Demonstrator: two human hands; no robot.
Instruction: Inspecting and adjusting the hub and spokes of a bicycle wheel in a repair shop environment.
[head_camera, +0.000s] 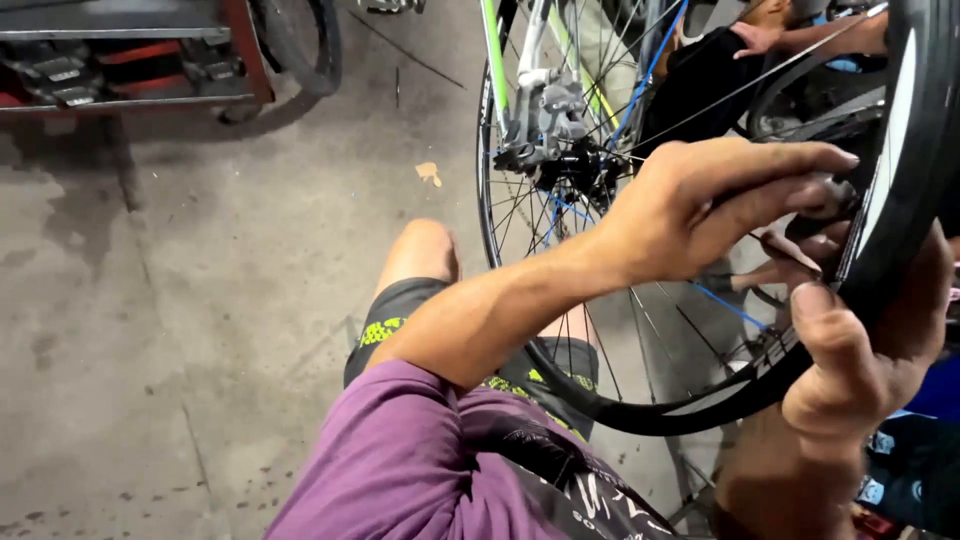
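Black tyre (700, 400) between both hands (700, 205)

Tyre (905, 150): black rubber, smooth, slight sheen, gripped by right hand (860, 380); left hand (700, 205) fingers on it too. Rim (690, 400): dark metal, semi-gloss. Spokes (640, 330): thin metal wire, some dark, some blue. Hub (580, 170): black metal, greasy-looking. Brake part (550, 115): grey cast metal, matt. Bike frame (492, 60): painted metal, glossy green and white. Floor (200, 300): bare concrete, rough, stained, cracked. Shirt sleeve (400, 460): purple cloth, soft matt. Shorts (400, 310): dark cloth with yellow-green print. Rack (130, 60): red and grey painted metal, worn.
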